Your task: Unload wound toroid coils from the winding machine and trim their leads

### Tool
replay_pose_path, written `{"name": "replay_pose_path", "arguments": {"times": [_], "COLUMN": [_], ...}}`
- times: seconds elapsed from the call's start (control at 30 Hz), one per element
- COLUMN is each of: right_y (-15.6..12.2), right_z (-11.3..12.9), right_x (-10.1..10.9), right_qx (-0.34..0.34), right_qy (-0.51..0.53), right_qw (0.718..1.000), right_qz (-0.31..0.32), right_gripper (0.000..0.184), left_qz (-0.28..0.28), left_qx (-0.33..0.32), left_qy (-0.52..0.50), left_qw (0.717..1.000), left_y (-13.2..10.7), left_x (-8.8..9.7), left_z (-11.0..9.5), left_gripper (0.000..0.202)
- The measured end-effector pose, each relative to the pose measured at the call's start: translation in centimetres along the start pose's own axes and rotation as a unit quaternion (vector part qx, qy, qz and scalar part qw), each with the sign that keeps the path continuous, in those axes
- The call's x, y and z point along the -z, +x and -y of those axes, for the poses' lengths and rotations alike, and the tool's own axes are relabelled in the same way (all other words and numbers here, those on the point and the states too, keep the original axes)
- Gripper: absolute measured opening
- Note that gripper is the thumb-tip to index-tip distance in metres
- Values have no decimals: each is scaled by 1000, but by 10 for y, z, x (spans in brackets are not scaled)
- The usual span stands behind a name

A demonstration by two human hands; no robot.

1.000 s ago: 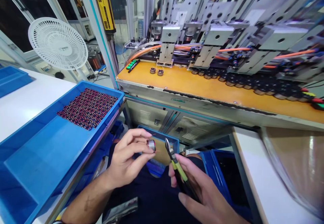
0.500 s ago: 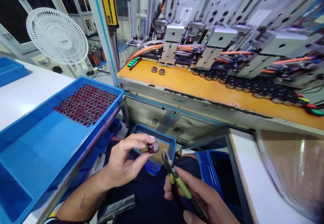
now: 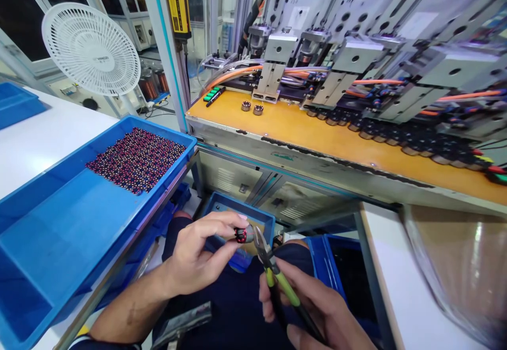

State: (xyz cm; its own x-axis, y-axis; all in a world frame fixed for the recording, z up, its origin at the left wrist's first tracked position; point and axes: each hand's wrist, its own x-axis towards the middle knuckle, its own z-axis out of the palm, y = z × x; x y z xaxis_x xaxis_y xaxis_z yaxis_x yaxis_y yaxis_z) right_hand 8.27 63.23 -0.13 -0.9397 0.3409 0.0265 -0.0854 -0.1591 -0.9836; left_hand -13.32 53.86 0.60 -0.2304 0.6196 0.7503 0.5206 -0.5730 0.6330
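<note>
Between thumb and fingertips, my left hand [image 3: 204,252] pinches a small motor stator [image 3: 242,234] with red windings and a grey side. In my right hand [image 3: 312,302] is a pair of cutting pliers [image 3: 273,271] with green and black handles. The jaws point up and left, close beside the stator; whether they touch it I cannot tell. Below both hands, a blue bin [image 3: 270,223] with a brown bottom stands lower down. To the left, a large blue tray [image 3: 67,218] bears a dense patch of small red-and-black stators [image 3: 138,160].
A machine [image 3: 356,54] with metal blocks and orange hoses stands over a yellow bench [image 3: 293,123]. Two metal rings [image 3: 252,107] and a row of dark round parts [image 3: 380,131] sit there. A white fan [image 3: 91,49] stands back left; a white table [image 3: 400,265] is at right.
The stator has turned in my left hand and moved slightly right, nearer the plier jaws. The camera view has shifted a little.
</note>
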Motion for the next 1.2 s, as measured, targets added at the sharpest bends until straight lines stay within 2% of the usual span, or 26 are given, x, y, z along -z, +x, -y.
{"name": "replay_pose_path", "arguments": {"times": [0.33,0.43,0.53,0.63,0.87,1.0,1.07,1.13,1.2], "right_y": [3,4,7,10,18,20,21,23,29], "right_z": [-10,-15,-16,-10,-2,-11,-14,-12,-3], "right_x": [4,4,5,5,3,9,10,10,14], "right_qx": [-29,-6,-3,-21,-2,-2,-2,5,38], "right_qy": [6,-44,-111,-147,-208,-189,-210,-272,-365], "right_qw": [1000,999,991,986,974,978,974,958,927], "right_qz": [9,-26,-69,-82,-90,-85,-88,-88,-75], "right_gripper": [53,57,52,46,43,50,49,46,46], "left_qz": [0,2,2,-2,-8,-38,-54,-71,-98], "left_qx": [1,11,30,55,81,123,150,190,253], "left_qy": [2,2,13,23,-10,-49,-70,-115,-183], "left_qw": [1000,1000,999,998,997,990,985,972,945], "left_y": [-1,-2,-5,-6,-6,-7,-7,-7,-8], "left_x": [1,0,-1,-2,-2,1,3,5,5], "left_z": [4,6,9,11,13,13,14,17,23], "left_gripper": [48,50,50,45,42,42,40,32,22]}}
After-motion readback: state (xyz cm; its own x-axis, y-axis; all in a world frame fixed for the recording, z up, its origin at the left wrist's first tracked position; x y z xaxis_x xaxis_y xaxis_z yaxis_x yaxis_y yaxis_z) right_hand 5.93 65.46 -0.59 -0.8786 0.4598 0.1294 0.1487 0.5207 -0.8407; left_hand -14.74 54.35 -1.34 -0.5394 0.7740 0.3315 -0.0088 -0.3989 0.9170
